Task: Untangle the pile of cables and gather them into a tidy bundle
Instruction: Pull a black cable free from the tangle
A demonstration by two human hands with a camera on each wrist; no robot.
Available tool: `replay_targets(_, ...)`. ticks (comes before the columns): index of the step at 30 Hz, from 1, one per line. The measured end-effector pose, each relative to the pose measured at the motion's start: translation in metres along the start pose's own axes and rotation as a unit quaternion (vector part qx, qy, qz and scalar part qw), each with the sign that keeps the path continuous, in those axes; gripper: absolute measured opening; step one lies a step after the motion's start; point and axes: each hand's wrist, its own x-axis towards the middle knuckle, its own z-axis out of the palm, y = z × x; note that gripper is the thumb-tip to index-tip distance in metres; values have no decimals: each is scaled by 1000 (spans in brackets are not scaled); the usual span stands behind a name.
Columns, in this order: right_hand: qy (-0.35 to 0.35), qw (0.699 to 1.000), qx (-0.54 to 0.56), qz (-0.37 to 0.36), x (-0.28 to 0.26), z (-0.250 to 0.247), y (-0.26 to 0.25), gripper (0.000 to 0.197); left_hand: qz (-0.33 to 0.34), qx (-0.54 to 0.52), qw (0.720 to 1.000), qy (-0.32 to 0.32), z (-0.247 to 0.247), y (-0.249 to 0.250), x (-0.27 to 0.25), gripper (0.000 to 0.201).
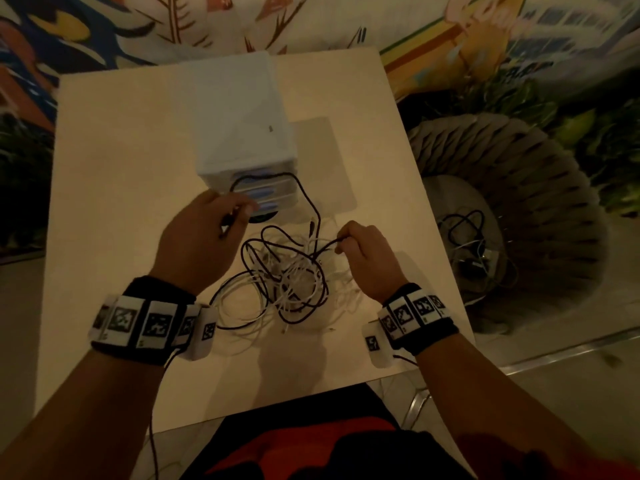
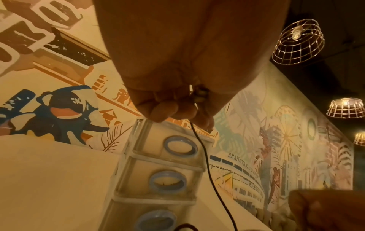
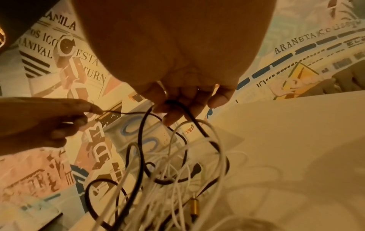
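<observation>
head view, black cable [image 1: 304,199] strung between left hand [image 1: 204,237], right hand [image 1: 363,254]

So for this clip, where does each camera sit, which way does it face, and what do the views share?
Head: looks down at table; both forearms, left hand, right hand, cable pile.
Left wrist: under the palm, looking along the fingers pinching black cable, towards drawer unit.
Right wrist: under the palm; fingers holding black cable, pile below.
Shared: black cable, drawer unit.

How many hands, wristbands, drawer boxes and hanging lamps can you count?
Hands: 2, left hand and right hand
Wristbands: 2
Drawer box: 1
Lamps: 3
Total: 8
</observation>
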Motion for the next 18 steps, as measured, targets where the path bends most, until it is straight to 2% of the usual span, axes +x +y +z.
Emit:
replay_targets(2, -1, 998, 68, 12, 2, -5, -9, 42, 5, 13, 1000, -27, 11, 0, 2, 21)
replay_targets(4, -15, 997, 81, 4, 4, -10, -18, 47, 2, 20, 998, -60, 21, 1, 3, 20)
replay_targets(6, -26, 996, 84, 1, 6, -13, -25, 46, 1, 26, 996, -87, 28, 4, 3, 30)
replay_targets(9, -32, 993, 114, -12, 10, -18, -33, 38, 41, 18, 994, -102, 38, 16, 0, 46)
replay_targets(13, -22, 989, 140, -35, 14, -18, -41, 33, 102, 13, 983, -151, 60, 31, 1, 45)
replay_targets(15, -10, 989, 140, -36, 15, -19, -39, 34, 103, 2, 985, -142, 63, 35, 5, 42)
replay_targets(18, 15, 995, 98, -6, 19, -29, -20, 34, 64, -71, 988, -122, 54, 31, 10, 34)
